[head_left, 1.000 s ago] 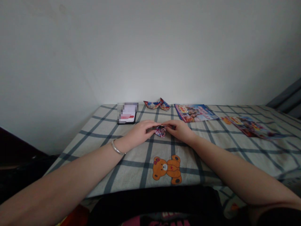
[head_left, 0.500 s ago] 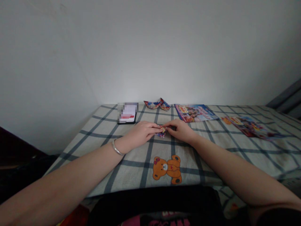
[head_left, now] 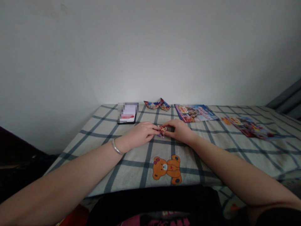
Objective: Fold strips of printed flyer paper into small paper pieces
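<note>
Between my two hands is a small folded piece of printed paper, red, white and purple, close above or on the checked cloth. My left hand, with a silver bangle at the wrist, pinches its left side with fingers pressed together. At the right side, my right hand holds it between thumb and fingers. The fingers partly cover the paper, so its full shape is hidden. Behind my hands, against the wall, lie folded shapes of similar printed paper.
A phone with a lit, partly blurred screen lies at the back left. Two printed leaflets lie to the right, one nearer the wall and another farther right. The checked tablecloth bears a bear print. A white wall stands behind.
The folded paper has turned or shifted slightly between my fingers, and more of its red-and-white side shows. My right fingers have changed their hold; the left hand has barely moved.
</note>
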Tool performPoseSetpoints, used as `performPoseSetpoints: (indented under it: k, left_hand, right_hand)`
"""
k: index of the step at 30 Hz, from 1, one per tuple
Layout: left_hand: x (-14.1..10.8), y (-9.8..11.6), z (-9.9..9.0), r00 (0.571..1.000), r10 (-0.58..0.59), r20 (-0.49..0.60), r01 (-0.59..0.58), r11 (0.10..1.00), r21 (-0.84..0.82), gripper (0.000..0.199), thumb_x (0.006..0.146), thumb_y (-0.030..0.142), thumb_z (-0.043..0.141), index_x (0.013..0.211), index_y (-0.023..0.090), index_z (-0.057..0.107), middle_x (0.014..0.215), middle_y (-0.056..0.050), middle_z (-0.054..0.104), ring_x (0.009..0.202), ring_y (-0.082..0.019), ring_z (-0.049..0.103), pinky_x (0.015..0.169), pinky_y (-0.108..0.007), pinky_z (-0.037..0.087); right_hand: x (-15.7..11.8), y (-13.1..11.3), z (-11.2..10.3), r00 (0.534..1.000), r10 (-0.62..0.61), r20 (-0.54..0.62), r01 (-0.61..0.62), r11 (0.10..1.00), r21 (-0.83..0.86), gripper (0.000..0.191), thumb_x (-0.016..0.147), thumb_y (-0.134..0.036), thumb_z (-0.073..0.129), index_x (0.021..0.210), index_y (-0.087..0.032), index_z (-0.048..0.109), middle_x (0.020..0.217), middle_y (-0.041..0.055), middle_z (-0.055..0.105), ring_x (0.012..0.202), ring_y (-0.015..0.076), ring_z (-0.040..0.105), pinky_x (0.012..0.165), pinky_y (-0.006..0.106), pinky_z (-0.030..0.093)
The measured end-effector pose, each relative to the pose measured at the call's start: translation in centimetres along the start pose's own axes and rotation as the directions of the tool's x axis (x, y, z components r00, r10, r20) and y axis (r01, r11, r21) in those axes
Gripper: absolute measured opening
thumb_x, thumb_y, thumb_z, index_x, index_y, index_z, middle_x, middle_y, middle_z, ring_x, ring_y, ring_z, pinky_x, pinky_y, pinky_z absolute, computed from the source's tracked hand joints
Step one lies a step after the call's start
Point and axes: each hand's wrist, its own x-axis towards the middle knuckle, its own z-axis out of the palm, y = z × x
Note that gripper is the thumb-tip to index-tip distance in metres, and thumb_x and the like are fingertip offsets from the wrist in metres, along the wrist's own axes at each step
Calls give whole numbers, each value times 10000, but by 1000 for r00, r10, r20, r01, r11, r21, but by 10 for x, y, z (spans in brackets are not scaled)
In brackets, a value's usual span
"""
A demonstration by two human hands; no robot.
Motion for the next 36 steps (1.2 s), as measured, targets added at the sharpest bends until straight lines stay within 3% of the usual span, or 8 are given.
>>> performPoseSetpoints:
  k: [6, 13, 18, 20, 24, 31, 36]
  left_hand:
    - [-2, 2, 0, 998, -55, -34, 53, 997, -63, 265, 886, 101, 548, 1028, 232, 730, 1112, -53, 644, 1050, -193, 607, 969, -380, 501]
    - [0, 8, 0, 993, -108, -40, 105, 992, -76, 242, 910, 149, 533, 1117, 193, 650, 1099, -71, 620, 1037, -196, 592, 951, -374, 499]
    - [-1, 5, 2, 950, -267, -164, 258, 963, -75, 372, 899, 219, 589, 1258, 137, 530, 1241, -124, 570, 1193, -241, 529, 1051, -428, 440]
    - [-1, 2, 3, 936, -308, -170, 294, 950, -105, 339, 912, 246, 581, 1233, 145, 548, 1216, -116, 599, 1168, -242, 550, 1028, -423, 452]
    - [2, 1, 0, 954, -276, -117, 253, 951, -179, 138, 931, 242, 543, 1005, 182, 642, 987, -52, 671, 981, -207, 612, 909, -373, 490]
    - [3, 8, -5, 943, -302, -141, 270, 940, -210, 120, 913, 276, 570, 878, 182, 635, 885, -35, 660, 868, -194, 606, 806, -343, 490]
    - [4, 10, -6, 954, -252, -164, 221, 957, -189, 112, 913, 257, 563, 853, 185, 625, 887, -39, 652, 899, -199, 590, 842, -358, 478]
  right_hand:
    - [0, -2, 3, 1000, 14, -4, -14, 998, -62, 310, 804, -375, 746, 1063, -206, 722, 1027, 75, 742, 976, 232, 658, 901, 373, 475]
    - [-1, -2, 6, 1000, -3, 12, 4, 999, -53, 329, 802, -347, 740, 1086, -193, 683, 1059, 77, 723, 1018, 240, 639, 931, 385, 457]
    - [-2, -13, 5, 1000, 9, -22, -9, 1000, 12, 267, 760, -237, 747, 990, -197, 616, 958, 50, 677, 904, 201, 622, 808, 324, 481]
    - [-3, -19, 4, 999, 10, -32, -9, 1000, 27, 265, 755, -212, 732, 973, -204, 581, 931, 41, 655, 882, 192, 614, 785, 312, 479]
    - [-5, -24, 4, 998, 24, -50, -19, 995, 102, 273, 754, -179, 704, 963, -209, 531, 897, 22, 634, 833, 167, 612, 747, 286, 480]
    - [-6, -20, 7, 998, 62, -16, -57, 978, 201, 389, 755, -185, 702, 1088, -211, 503, 856, -3, 653, 782, 152, 621, 710, 268, 479]
    - [-4, -21, 6, 999, -12, 31, 10, 997, 77, 223, 824, -218, 661, 1041, -192, 616, 842, 28, 671, 784, 169, 605, 709, 282, 457]
